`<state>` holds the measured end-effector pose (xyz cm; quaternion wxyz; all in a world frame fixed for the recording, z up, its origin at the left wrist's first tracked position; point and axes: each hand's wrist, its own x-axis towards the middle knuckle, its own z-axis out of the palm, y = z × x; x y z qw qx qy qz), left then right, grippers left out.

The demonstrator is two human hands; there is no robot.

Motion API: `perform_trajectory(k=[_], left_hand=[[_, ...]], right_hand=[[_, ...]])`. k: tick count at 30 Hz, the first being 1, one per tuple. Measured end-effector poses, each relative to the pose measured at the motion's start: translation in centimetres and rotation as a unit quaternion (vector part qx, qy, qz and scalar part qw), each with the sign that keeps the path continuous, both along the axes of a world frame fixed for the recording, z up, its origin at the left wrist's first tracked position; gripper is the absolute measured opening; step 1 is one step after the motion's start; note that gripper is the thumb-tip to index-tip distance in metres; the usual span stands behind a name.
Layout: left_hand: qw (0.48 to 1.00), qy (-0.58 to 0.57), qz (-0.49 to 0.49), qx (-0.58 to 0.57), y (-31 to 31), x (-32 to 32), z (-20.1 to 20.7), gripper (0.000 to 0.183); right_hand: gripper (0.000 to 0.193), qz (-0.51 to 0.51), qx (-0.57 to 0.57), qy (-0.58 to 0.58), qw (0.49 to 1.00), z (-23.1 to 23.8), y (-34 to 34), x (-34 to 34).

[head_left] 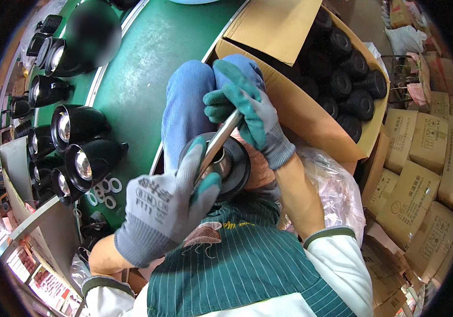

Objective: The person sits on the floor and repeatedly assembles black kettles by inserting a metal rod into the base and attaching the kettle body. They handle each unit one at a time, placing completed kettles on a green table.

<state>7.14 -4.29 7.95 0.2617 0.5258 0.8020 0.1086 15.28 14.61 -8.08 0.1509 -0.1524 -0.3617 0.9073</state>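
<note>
My left hand (165, 203), in a grey glove with green fingertips, grips the rim of a round black lamp housing (239, 166) that rests on my lap. My right hand (250, 113), gloved the same way, is closed around a shiny metal rod (217, 142) that slants down into the housing's silvery centre. Both hands meet over my blue-jeaned knees (184, 105). The lower end of the rod is hidden by my left fingers.
A green conveyor belt (147, 58) runs on the left, carrying several black spotlights (81, 158) and white rings (107, 187). An open cardboard box (311, 119) of black housings stands to the right. Clear plastic bags (334, 187) and stacked cartons (416, 179) lie further right.
</note>
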Motion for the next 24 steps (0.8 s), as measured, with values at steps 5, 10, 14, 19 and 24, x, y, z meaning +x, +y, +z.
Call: perform_trajectory(k=[5, 10, 14, 19, 24], left_hand=[[0.995, 0.063, 0.072, 0.026, -0.5, 4.1, -0.6, 0.064], [0.986, -0.116, 0.067, 0.096, -4.0, -3.8, -4.8, 0.045], [0.94, -0.303, 0.151, 0.035, -3.3, -7.0, -7.4, 0.07], [0.975, -0.206, 0.049, 0.07, -1.1, -4.7, -4.8, 0.065], [0.844, -0.485, 0.192, -0.125, -1.7, -9.1, -8.0, 0.065]], right_hand=[[0.056, 0.149, -0.143, 0.077, 0.975, -2.4, -1.3, -3.4], [0.049, 0.064, -0.03, 0.055, 0.996, 0.2, -1.7, 2.3], [0.042, 0.006, -0.078, 0.097, 0.992, 1.0, -3.2, 5.5], [0.051, 0.027, -0.079, 0.074, 0.994, -3.0, -1.4, 4.2], [0.053, 0.073, -0.139, 0.27, 0.95, -2.2, -1.7, 3.6]])
